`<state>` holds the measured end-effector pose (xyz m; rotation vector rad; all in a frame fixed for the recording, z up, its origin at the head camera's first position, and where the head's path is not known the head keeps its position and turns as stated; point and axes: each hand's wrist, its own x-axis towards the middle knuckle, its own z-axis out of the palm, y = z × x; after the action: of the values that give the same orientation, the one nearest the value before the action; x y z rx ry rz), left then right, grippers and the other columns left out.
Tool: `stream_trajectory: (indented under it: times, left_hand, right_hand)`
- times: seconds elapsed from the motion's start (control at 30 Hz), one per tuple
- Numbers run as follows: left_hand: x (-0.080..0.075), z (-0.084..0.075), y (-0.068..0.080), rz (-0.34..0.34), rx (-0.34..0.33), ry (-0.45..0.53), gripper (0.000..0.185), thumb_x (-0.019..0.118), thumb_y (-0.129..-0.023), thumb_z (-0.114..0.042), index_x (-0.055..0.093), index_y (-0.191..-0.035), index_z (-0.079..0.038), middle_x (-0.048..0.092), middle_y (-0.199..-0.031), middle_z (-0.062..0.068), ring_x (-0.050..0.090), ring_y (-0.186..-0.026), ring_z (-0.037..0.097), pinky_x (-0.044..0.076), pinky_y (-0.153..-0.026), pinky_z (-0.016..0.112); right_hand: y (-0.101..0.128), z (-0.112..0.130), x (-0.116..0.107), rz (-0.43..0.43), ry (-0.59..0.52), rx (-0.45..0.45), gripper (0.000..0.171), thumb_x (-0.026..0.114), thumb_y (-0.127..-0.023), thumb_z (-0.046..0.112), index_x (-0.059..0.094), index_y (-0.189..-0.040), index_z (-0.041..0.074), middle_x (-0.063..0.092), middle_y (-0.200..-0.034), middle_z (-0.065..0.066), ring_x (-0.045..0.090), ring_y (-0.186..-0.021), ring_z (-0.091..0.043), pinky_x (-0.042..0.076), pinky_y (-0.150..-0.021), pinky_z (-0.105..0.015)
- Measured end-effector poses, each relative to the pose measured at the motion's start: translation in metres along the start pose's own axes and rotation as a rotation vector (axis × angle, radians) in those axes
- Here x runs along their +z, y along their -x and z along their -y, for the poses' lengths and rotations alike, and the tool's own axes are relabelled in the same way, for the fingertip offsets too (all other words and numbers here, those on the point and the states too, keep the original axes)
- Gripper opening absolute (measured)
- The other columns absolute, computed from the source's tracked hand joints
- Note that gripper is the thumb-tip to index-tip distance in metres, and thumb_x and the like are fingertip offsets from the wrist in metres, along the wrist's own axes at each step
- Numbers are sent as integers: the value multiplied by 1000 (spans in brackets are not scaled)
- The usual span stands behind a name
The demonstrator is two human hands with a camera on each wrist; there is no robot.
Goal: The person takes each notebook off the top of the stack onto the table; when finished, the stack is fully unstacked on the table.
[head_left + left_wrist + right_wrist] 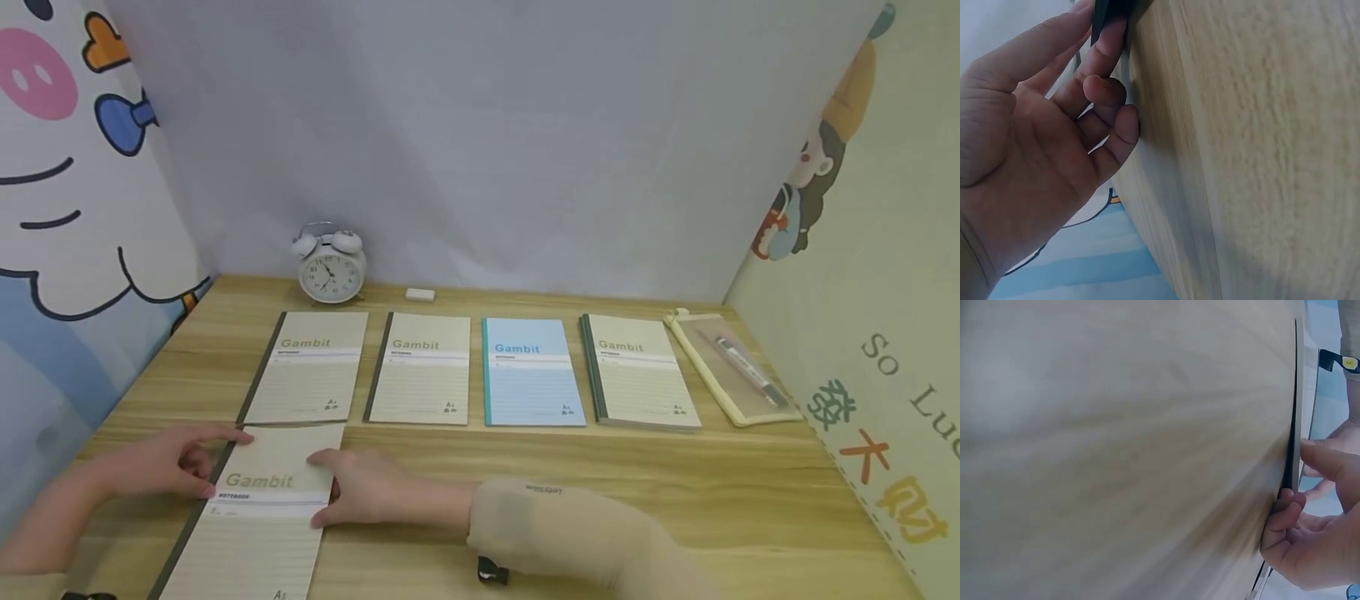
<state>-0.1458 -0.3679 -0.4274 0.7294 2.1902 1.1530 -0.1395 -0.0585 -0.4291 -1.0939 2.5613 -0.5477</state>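
A cream notebook [262,533] with a dark spine and "Gambit" on its cover lies at the front left, between both hands. My left hand [153,462] pinches its spine side near the upper corner. The left wrist view shows the fingers of that hand [1054,125] at the dark spine, the others loosely curled over the wood. From the opposite side, my right hand [371,487] grips the right edge. In the right wrist view the thumb lies on the notebook's edge [1299,400], with curled fingers below. Its top edge meets another cream notebook [303,387] behind it.
To the right along the row stand a second cream notebook [420,383], a blue notebook [532,387] and a cream notebook stack [645,387]. A zip pouch [731,367] with a marker lies at far right. A white alarm clock [332,275] and white eraser [420,295] are behind.
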Motion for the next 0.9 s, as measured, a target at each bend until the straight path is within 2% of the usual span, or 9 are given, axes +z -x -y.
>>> stream_trajectory:
  times: [0.17, 0.33, 0.47, 0.63, 0.8, 0.9]
  left_hand:
    - [-4, 1, 5, -24, 0, -44, 59, 66, -87, -11, 39, -138, 5, 43, -59, -1, 41, -56, -3, 37, -47, 23]
    - [-4, -3, 6, -64, -26, -151, 63, 70, -85, -18, 43, -137, 4, 48, -66, -13, 44, -58, -2, 39, -49, 23]
    - [-2, -10, 2, -88, -96, -275, 65, 74, -81, -26, 49, -134, 3, 47, -65, -12, 43, -58, -1, 36, -49, 22]
    - [0, -18, -3, -99, -175, -369, 67, 77, -75, -32, 55, -130, 1, 43, -63, -10, 39, -55, 0, 33, -49, 20]
    - [0, -24, -10, -133, -207, -374, 67, 79, -73, -34, 58, -128, -2, 44, -68, -6, 38, -60, 2, 32, -51, 22]
    - [0, -28, -15, -157, -216, -360, 66, 79, -73, -37, 59, -127, -5, 47, -75, -3, 41, -66, 3, 35, -55, 22]
  right_hand:
    - [-6, 6, -2, 8, 22, 2, 70, 78, -75, 40, 49, -136, 20, 59, -72, 16, 50, -64, 9, 36, -55, -8]
    - [-9, 4, -3, 26, 5, -7, 70, 78, -76, 39, 48, -136, 20, 56, -70, 16, 49, -63, 7, 37, -55, -8]
    - [-9, 1, -7, 48, -4, -39, 69, 78, -76, 38, 50, -136, 18, 54, -70, 15, 49, -65, 5, 36, -57, -8]
    - [-8, -6, -12, 106, -52, -78, 64, 77, -78, 36, 53, -135, 18, 54, -73, 12, 48, -65, 3, 37, -57, -9]
    - [-6, -20, -14, 148, -149, -137, 64, 75, -80, 33, 49, -137, 17, 51, -68, 10, 45, -59, 1, 38, -54, -10]
    - [0, -25, -20, 163, -189, -156, 65, 75, -81, 32, 48, -138, 16, 51, -70, 9, 45, -60, 1, 40, -56, -10]
